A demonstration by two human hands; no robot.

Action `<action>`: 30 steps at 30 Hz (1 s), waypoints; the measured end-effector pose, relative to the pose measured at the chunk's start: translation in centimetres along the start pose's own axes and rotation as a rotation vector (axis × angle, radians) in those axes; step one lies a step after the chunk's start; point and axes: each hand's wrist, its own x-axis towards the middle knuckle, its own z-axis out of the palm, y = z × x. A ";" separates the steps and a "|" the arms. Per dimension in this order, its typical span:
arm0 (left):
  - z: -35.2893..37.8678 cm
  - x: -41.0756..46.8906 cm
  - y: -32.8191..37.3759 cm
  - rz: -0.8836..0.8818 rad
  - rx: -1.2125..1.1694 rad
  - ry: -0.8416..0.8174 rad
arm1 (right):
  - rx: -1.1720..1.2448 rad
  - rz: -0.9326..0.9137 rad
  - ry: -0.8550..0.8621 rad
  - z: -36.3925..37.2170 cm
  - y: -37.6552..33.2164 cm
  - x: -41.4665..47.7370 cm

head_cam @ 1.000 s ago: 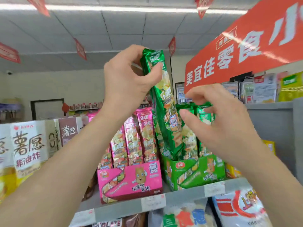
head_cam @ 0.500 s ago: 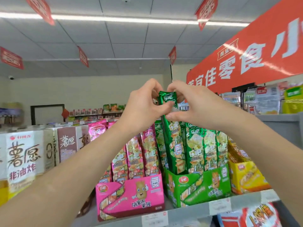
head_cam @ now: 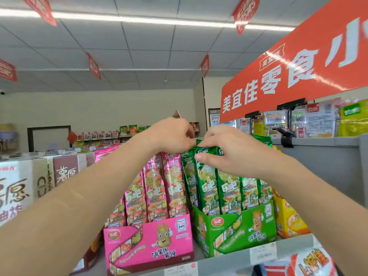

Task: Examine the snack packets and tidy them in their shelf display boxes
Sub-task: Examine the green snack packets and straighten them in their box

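Green snack packets (head_cam: 227, 188) stand upright in a row inside their green display box (head_cam: 235, 230), just right of the frame's centre, and both of our hands are at their top edges.

Nearest to us, along the bottom of the frame, runs the grey shelf edge (head_cam: 219, 263) with a white price label (head_cam: 262, 253) on it. A white and red snack bag (head_cam: 312, 261) shows below it in the lower right corner. On the shelf the green box sits between a pink display box (head_cam: 147, 240), touching its left side, and a yellow display box (head_cam: 288, 218) on its right. The pink box holds a row of upright pink packets (head_cam: 155, 188) that lean slightly to the left.

Our forearms rise from both lower corners and meet above the boxes. Our right hand (head_cam: 229, 150) curls its fingers over the tops of the green snack packets, with the thumb pressed on the front of one, so it grips them. Our left hand (head_cam: 171, 136) reaches in from the left, above the pink packets, and its bent fingers close on the top seal of the same green row. Its fingertips are partly hidden, so we cannot tell how much they hold.

White and brown cartons (head_cam: 65, 170) stand at the left edge of the frame. A grey partition (head_cam: 328, 156) rises on the right. Above it, in the upper right, hangs a red sign with white characters (head_cam: 298, 66), with packaged goods beneath it. Farther back, a wall shelf of small goods (head_cam: 103, 134) sits left of centre. Red pennants (head_cam: 93, 65) hang from the tiled ceiling, and a light strip (head_cam: 139, 18) runs across the top.
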 end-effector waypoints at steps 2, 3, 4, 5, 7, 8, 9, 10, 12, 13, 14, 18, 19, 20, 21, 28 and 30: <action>0.8 0.8 0.2 -0.034 0.161 -0.173 | -0.049 -0.005 0.007 0.3 0.1 -0.2; 1.2 1.0 0.4 -0.039 0.226 -0.209 | -0.093 -0.004 -0.009 0.4 0.1 -0.4; 1.4 1.1 0.5 -0.040 0.270 -0.204 | -0.134 -0.001 -0.039 0.5 0.2 -0.5; 1.5 1.2 0.6 -0.036 0.293 -0.175 | -0.167 0.003 -0.071 0.5 0.2 -0.6; 1.6 1.3 0.5 -0.012 0.314 -0.127 | -0.211 -0.001 -0.087 0.6 0.0 -0.8; 1.6 1.3 0.4 -0.008 0.295 -0.134 | -0.226 -0.010 -0.072 0.6 -0.1 -0.8; 1.4 1.2 0.2 -0.008 0.245 -0.159 | -0.234 -0.020 -0.052 0.7 -0.2 -0.8; 1.3 1.1 0.0 -0.007 0.179 -0.195 | -0.237 -0.028 -0.032 0.8 -0.2 -0.9; 1.0 0.8 -0.3 0.007 0.051 -0.230 | -0.245 -0.039 0.002 1.2 -0.3 -1.0; 0.9 0.7 -0.4 0.018 0.003 -0.221 | -0.255 -0.043 0.012 1.4 -0.3 -1.0; 0.9 0.6 -0.6 0.028 -0.054 -0.198 | -0.269 -0.044 0.015 1.6 -0.3 -1.0; 0.6 0.1 -1.2 0.007 -0.451 0.045 | -0.287 -0.030 0.025 2.0 -0.2 -1.1; 0.5 -0.1 -1.3 -0.003 -0.604 0.134 | -0.279 -0.034 0.035 2.0 -0.2 -1.1; 0.4 -0.3 -1.3 -0.009 -0.749 0.236 | -0.267 -0.036 0.048 2.0 -0.2 -1.2; 0.2 -0.5 -1.1 -0.003 -0.857 0.362 | -0.255 -0.033 0.057 2.1 -0.3 -1.2; -2.5 -4.2 1.9 0.404 -0.752 1.186 | -0.054 0.022 0.218 2.1 -0.1 -1.5; -2.9 -5.5 2.9 0.488 -0.769 1.215 | -0.007 0.023 0.308 2.1 -0.3 -2.0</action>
